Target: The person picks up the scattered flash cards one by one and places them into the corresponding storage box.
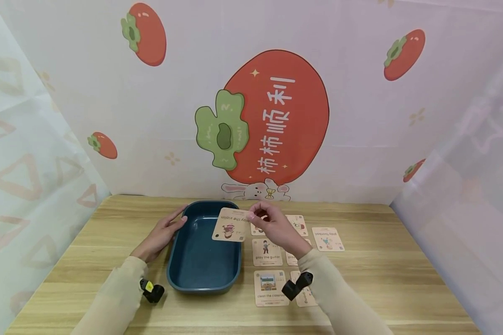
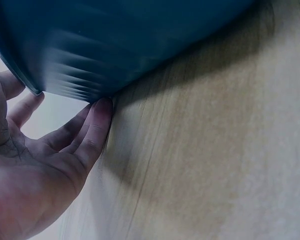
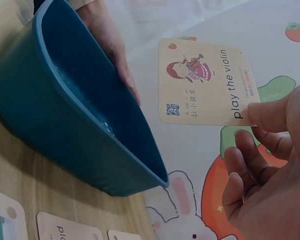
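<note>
Card (image 3: 205,82), right grip (image 1: 274,227) pinching its corner

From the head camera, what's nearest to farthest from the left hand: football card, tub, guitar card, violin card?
1. Blue tub: touching the left hand.
2. "Play the violin" card: held near the tub's right rim.
3. "Play the guitar" card: just right of the tub.
4. "Play football" card: farthest right.

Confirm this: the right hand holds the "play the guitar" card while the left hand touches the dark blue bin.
Wrong card: the right hand holds the "play the violin" card, as the right wrist view shows, while the left hand touches the dark blue bin.
</note>
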